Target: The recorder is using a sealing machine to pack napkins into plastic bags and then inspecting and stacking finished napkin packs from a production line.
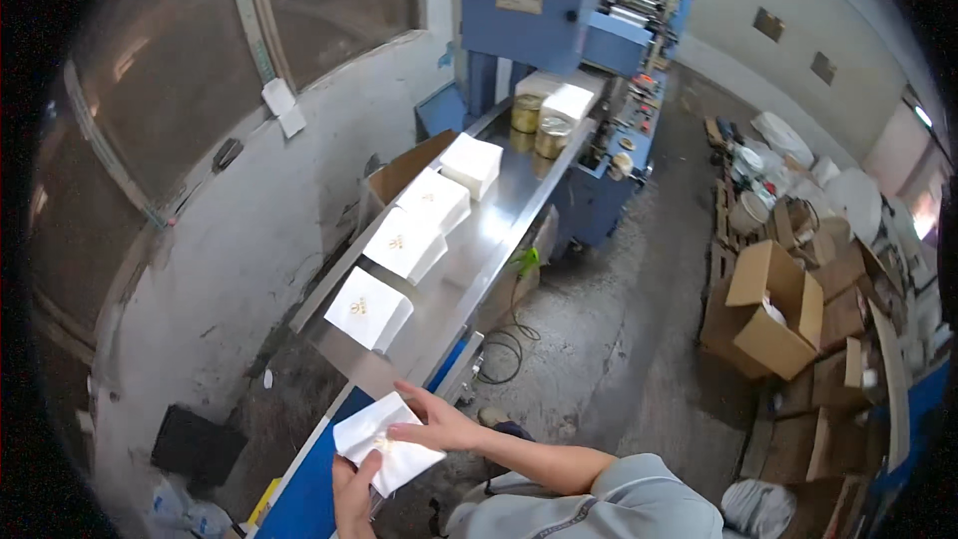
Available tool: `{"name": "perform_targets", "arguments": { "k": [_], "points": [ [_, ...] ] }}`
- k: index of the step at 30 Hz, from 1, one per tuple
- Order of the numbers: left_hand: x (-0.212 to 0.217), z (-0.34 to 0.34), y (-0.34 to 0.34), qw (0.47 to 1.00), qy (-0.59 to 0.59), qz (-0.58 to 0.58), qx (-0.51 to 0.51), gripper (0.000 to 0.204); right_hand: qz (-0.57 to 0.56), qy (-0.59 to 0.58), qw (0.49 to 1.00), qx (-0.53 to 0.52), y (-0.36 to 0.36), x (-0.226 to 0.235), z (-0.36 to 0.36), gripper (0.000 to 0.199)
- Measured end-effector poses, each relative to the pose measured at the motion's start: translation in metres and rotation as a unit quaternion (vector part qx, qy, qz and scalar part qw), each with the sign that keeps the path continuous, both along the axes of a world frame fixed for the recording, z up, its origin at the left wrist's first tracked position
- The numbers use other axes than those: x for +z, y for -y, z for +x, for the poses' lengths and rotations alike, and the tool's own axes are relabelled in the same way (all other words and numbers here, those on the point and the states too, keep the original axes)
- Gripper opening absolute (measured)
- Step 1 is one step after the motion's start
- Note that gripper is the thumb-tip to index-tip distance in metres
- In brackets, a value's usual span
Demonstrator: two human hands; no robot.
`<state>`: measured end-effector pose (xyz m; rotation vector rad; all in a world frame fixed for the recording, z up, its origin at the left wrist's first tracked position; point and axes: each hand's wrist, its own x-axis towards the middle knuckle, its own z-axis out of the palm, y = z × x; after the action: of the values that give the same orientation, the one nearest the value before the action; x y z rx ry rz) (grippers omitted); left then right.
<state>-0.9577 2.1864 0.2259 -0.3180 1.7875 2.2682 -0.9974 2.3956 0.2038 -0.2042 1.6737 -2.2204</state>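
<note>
A stack of white paper napkins [361, 427] with a gold print is between my two hands, over the near end of the metal table. My left hand [354, 494] grips its lower left corner, thumb on top. My right hand [439, 423] holds the opposite side with the thumb pressed on the upper face. Just beyond, a printed napkin stack [367, 309] lies on the metal table [464, 284]. Farther up that table, more napkin stacks [404, 240] lie close together in a row. The fingers under the held stack are mostly hidden.
At the table's far end, jars [525, 114] stand near white stacks, beside a blue machine [529, 5]. A blue surface [317, 474] adjoins the near end. Cardboard boxes [773, 309] crowd the right side; a cable [504, 349] lies on the floor. A wall with windows runs along the left.
</note>
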Motion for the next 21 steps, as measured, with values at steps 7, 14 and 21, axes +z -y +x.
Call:
{"name": "perform_targets", "arguments": {
  "k": [7,14,21],
  "points": [
    [-0.035,0.042,0.021,0.989,0.033,0.105,-0.100,0.067,-0.120,0.150,0.969,-0.155,-0.023,-0.021,0.093,0.062],
    [-0.024,0.079,-0.050,0.985,0.053,0.042,-0.158,0.066,-0.215,0.212,0.951,-0.064,-0.078,-0.033,0.156,0.061],
    [-0.032,0.120,-0.207,0.948,0.019,-0.031,-0.318,0.048,-0.111,0.068,0.979,-0.155,-0.213,-0.043,0.253,0.083]
  ]
}}
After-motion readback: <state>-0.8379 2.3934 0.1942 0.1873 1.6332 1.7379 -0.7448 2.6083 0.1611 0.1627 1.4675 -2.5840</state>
